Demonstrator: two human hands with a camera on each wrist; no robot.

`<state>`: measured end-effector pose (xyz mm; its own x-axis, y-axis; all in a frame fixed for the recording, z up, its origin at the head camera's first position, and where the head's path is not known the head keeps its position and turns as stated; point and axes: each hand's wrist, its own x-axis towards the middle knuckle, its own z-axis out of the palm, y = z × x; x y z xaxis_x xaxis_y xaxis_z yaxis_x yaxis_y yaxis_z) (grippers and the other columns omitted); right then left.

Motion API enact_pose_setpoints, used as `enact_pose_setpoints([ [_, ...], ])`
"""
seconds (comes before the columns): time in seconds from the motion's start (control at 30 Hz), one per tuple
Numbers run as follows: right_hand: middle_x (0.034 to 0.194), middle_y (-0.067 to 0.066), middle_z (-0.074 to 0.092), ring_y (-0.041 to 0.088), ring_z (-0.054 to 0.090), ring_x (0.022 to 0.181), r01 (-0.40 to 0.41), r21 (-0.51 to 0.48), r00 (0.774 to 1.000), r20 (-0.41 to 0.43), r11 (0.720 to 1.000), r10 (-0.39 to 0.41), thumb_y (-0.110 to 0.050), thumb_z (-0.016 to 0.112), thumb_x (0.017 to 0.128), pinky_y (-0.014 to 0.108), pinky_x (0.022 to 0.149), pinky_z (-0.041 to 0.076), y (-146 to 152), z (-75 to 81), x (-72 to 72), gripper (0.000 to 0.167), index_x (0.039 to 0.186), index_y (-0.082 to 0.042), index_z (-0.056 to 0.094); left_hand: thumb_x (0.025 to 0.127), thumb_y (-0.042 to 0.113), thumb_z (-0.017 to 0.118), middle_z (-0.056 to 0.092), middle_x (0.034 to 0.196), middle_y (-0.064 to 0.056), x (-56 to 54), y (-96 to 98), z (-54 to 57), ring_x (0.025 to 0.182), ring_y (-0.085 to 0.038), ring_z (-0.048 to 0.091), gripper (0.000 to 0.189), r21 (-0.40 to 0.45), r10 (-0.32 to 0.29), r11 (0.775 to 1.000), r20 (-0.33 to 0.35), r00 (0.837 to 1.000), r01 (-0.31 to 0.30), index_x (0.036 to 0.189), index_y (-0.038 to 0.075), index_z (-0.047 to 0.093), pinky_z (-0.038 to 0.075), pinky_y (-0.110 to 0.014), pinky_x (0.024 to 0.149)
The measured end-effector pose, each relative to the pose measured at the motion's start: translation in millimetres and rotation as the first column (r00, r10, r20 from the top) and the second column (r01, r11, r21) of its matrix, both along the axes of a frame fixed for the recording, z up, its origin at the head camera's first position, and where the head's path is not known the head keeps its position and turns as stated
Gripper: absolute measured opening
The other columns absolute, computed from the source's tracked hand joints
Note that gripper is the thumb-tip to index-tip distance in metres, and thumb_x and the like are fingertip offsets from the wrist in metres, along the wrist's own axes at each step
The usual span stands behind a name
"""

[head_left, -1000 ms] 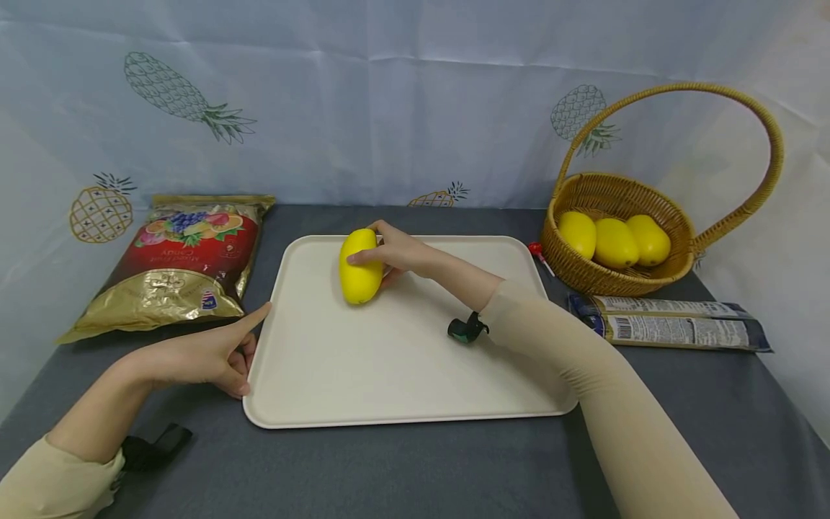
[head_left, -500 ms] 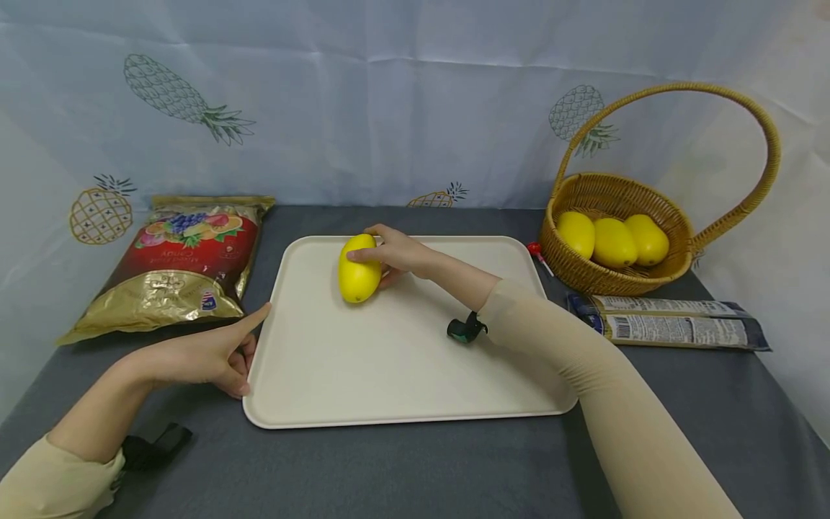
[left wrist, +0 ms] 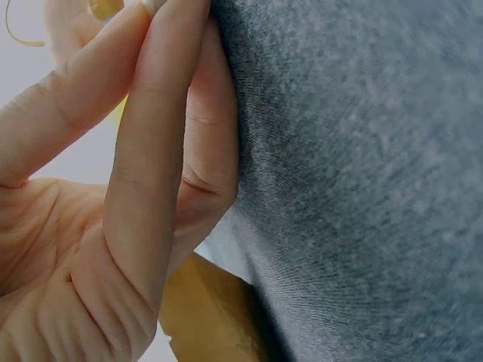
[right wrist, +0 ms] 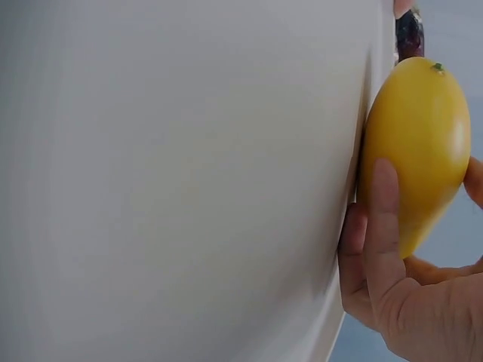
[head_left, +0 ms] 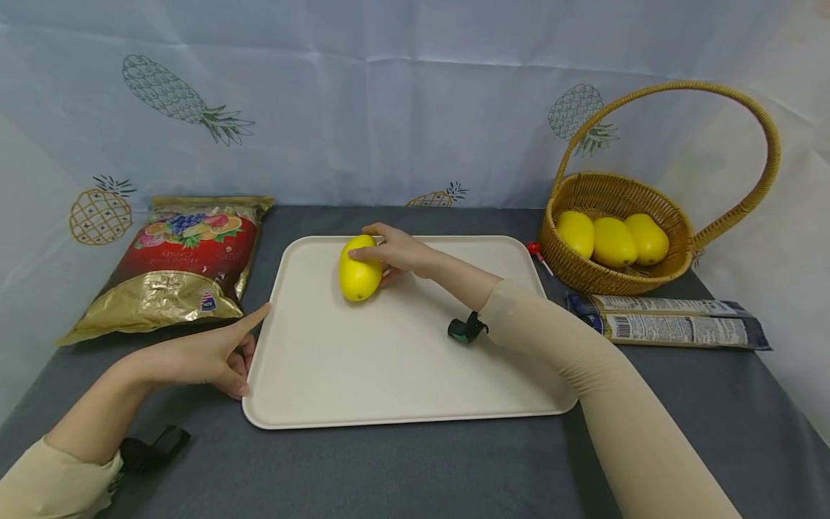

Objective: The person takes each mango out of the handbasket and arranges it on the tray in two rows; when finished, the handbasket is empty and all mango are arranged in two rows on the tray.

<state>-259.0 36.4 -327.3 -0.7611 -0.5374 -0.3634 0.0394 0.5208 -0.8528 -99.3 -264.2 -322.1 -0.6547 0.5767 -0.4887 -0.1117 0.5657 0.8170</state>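
In the head view, my right hand holds a yellow mango on the far left part of a cream tray. The thumb lies over the mango and the fingers reach round its right side. The right wrist view shows the mango lying against the tray, with fingertips on two sides of it and a small green stem mark at its end. My left hand pinches the tray's left edge, its index finger stretched along the rim. In the left wrist view its fingertips meet at the top, where the rim is mostly hidden.
A wicker basket with a tall handle holds three yellow mangoes at the right. A red lollipop and a long, flat packet lie near it. At the left is a candy bag. A curtain hangs behind.
The mango has tipped slightly, its far end coming a little lower in the head view, with my right hand still on it. My left hand and the tray have stayed in place.
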Motion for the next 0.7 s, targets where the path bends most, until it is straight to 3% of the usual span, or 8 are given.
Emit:
enact_pose_setpoints([
  [0.23,0.148,0.012,0.045,0.028,0.066,0.109,0.014,-0.018,1.000,0.013,1.000,-0.014,-0.042,0.064,0.093,0.034,0.076,0.061,5,-0.6,-1.2,0.076,0.156,-0.024,0.024,0.082,0.010,0.076,0.045,0.092,-0.013,-0.3,-3.8,-1.2,0.068,-0.010,0.055,0.124,0.018,0.000,1.000,-0.016,1.000,0.000,0.155,0.016,-0.025,0.051,-0.027,0.065],
  [0.7,0.158,0.011,0.034,0.033,0.060,0.119,0.006,0.018,0.999,-0.041,1.000,-0.005,-0.047,0.061,0.094,0.035,0.080,0.060,20,4.7,1.6,0.077,0.157,-0.024,0.022,0.084,0.010,0.074,0.043,0.095,-0.015,0.8,-6.8,-3.3,0.068,-0.011,0.054,0.122,0.026,0.010,1.000,0.010,1.000,-0.010,0.155,0.019,-0.025,0.052,-0.030,0.067],
])
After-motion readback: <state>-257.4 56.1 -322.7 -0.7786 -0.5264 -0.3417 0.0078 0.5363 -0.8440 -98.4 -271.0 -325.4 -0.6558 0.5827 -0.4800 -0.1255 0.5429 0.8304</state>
